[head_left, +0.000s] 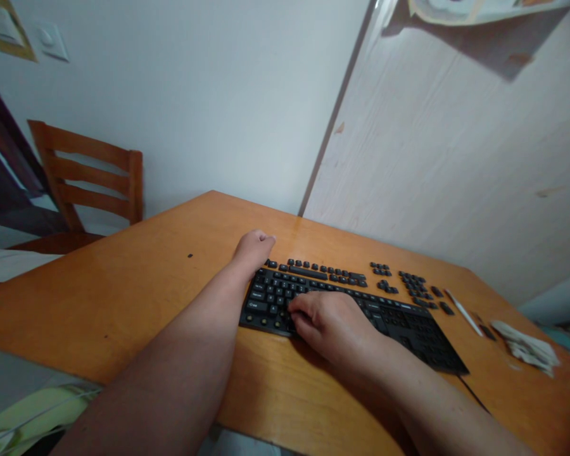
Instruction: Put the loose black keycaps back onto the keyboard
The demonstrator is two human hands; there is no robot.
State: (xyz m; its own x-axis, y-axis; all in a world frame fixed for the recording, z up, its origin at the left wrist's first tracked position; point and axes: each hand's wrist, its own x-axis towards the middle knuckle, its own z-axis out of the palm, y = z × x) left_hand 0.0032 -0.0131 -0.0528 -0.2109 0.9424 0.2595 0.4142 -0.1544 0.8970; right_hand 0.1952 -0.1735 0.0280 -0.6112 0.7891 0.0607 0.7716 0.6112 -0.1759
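A black keyboard [256,322] lies on the wooden table, many keycaps fitted on its left part. Bare round mounts show along its front left edge, and its right part looks largely without caps. My right hand [335,320] is over the keyboard, thumb and fingertips pinched together low on the key rows; what they hold, if anything, is hidden. Beyond the keyboard's back left corner, my left hand [255,248] is closed with curled fingers, beside loose keycaps [272,263]; its contents cannot be seen. A long loose space bar [308,273] lies behind the keyboard.
Loose keycaps [415,285] sit in groups behind the keyboard. A white stick-like tool [463,311] and a crumpled cloth [527,345] lie at the right. One small dark piece [190,256] rests at the left. A wooden chair [92,171] stands beyond the table [171,304].
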